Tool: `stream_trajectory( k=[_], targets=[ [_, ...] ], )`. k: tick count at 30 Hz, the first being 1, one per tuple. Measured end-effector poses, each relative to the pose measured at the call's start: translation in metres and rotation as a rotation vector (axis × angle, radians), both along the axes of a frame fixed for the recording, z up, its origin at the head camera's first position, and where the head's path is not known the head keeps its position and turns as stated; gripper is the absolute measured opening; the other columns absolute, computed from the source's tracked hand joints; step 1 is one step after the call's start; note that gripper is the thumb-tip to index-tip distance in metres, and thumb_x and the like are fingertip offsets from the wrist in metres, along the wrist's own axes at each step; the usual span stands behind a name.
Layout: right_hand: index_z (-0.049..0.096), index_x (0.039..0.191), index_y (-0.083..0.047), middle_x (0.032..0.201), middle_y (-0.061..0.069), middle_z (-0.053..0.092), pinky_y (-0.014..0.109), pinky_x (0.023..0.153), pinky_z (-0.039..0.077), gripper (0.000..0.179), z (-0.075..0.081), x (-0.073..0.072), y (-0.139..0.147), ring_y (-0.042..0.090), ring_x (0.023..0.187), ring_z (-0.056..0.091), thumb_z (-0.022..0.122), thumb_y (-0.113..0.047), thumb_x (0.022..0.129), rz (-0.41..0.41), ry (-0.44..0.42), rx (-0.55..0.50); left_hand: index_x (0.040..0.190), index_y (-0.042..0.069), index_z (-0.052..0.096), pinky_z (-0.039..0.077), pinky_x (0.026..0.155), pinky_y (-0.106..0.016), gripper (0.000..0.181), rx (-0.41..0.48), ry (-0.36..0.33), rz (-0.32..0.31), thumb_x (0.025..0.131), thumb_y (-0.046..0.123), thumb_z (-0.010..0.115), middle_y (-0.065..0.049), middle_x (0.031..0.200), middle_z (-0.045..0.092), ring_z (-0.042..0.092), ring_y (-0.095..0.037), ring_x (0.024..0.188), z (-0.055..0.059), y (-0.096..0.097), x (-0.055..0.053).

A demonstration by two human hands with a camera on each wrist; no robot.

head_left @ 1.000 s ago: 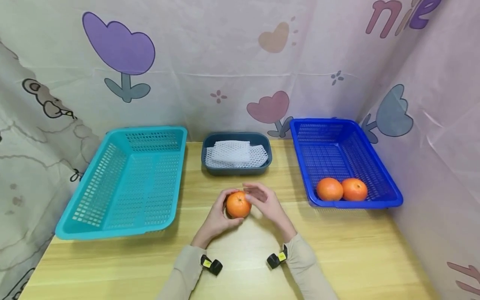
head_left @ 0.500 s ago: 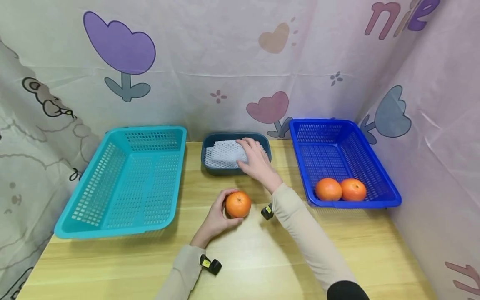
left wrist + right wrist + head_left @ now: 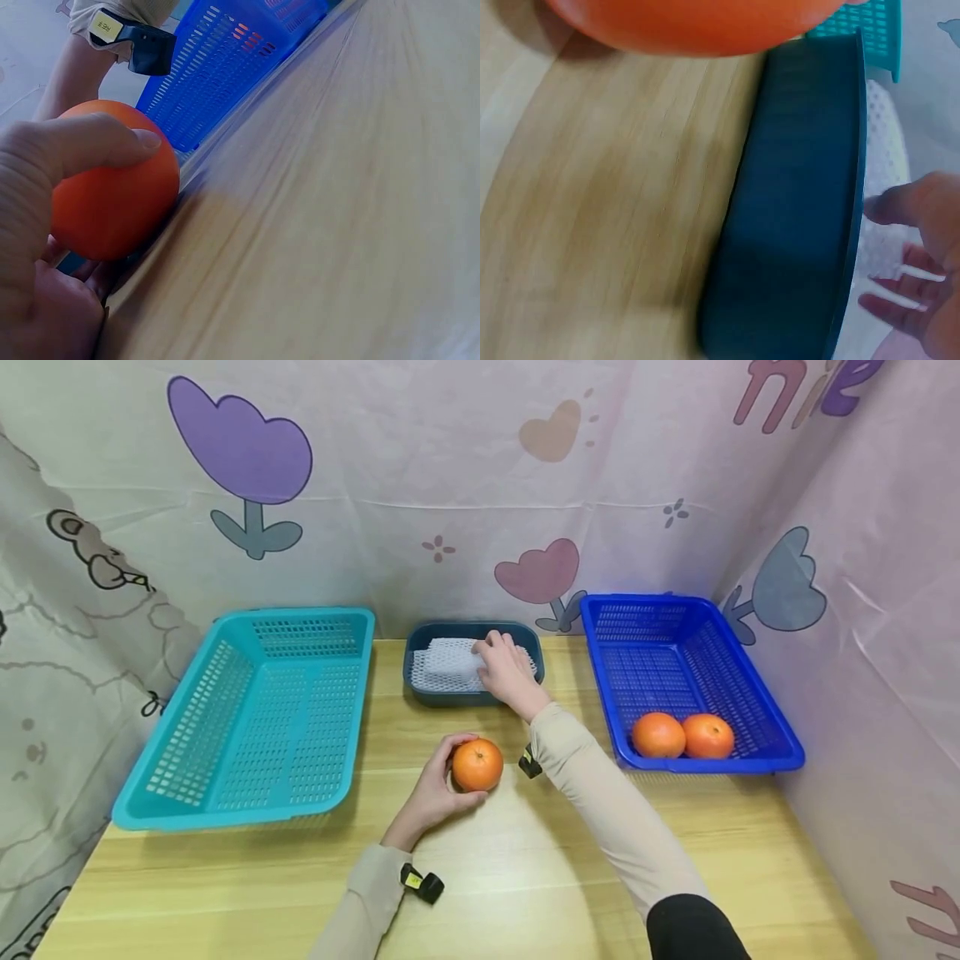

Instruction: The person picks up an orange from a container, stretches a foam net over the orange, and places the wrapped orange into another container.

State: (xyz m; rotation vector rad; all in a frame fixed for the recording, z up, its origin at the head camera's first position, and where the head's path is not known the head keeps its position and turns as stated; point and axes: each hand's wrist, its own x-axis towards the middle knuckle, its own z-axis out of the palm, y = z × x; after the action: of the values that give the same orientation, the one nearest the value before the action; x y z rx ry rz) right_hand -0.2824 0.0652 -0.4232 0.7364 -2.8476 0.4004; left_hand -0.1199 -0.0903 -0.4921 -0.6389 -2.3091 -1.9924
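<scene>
In the head view my left hand [image 3: 435, 791] curls round an orange [image 3: 477, 765] at the middle of the table. Its thumb lies across the fruit's side in the left wrist view. Farther back, my right hand [image 3: 510, 670] reaches over a dark blue-grey tray [image 3: 450, 699] holding white foam net sleeves [image 3: 448, 660]. Its bent fingers are down at the netting. From the right wrist view, a gap shows between thumb and fingers, with the white netting [image 3: 885, 161] behind the tray's wall.
A turquoise basket [image 3: 288, 817] stands on the left. On the right, a blue basket [image 3: 750, 766] holds two more oranges [image 3: 708, 737]. A printed curtain [image 3: 405, 468] hangs behind the containers, and the wooden table [image 3: 247, 902] extends towards me.
My right hand has left the orange and moved forward to the tray of foam nets; its fingers have since drawn closer together. My left hand keeps its hold on the orange.
</scene>
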Motion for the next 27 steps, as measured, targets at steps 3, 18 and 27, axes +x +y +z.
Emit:
stream_trajectory(
  k=[3, 18, 27],
  targets=[
    [0.069, 0.116, -0.008, 0.108, 0.011, 0.06, 0.039, 0.074, 0.052, 0.023, 0.001, -0.002, 0.004, 0.028, 0.097, 0.054, 0.062, -0.007, 0.094, 0.014, 0.05, -0.052, 0.134, -0.005, 0.048, 0.043, 0.104, -0.034, 0.079, -0.004, 0.002, -0.001, 0.063, -0.015, 0.083, -0.017, 0.136, 0.052, 0.052, -0.027, 0.122, 0.001, 0.0, 0.0],
    [0.072, 0.102, -0.005, 0.101, 0.01, 0.067, 0.043, 0.087, 0.05, 0.013, 0.054, 0.007, 0.016, 0.028, 0.098, 0.062, 0.067, -0.006, 0.09, -0.062, 0.071, -0.382, 0.135, -0.002, 0.048, 0.042, 0.104, -0.033, 0.079, -0.015, -0.009, -0.002, 0.065, -0.013, 0.083, -0.016, 0.138, 0.051, 0.05, -0.027, 0.124, 0.003, -0.001, 0.003],
    [0.073, 0.104, -0.005, 0.096, 0.009, 0.072, 0.033, 0.077, 0.054, 0.015, 0.102, 0.04, 0.019, 0.021, 0.085, 0.066, 0.071, -0.01, 0.09, -0.039, -0.123, -0.743, 0.138, -0.004, 0.045, 0.042, 0.103, -0.032, 0.083, -0.017, 0.02, -0.009, 0.065, -0.011, 0.085, -0.018, 0.139, 0.051, 0.05, -0.027, 0.124, -0.011, -0.002, -0.003]
  ],
)
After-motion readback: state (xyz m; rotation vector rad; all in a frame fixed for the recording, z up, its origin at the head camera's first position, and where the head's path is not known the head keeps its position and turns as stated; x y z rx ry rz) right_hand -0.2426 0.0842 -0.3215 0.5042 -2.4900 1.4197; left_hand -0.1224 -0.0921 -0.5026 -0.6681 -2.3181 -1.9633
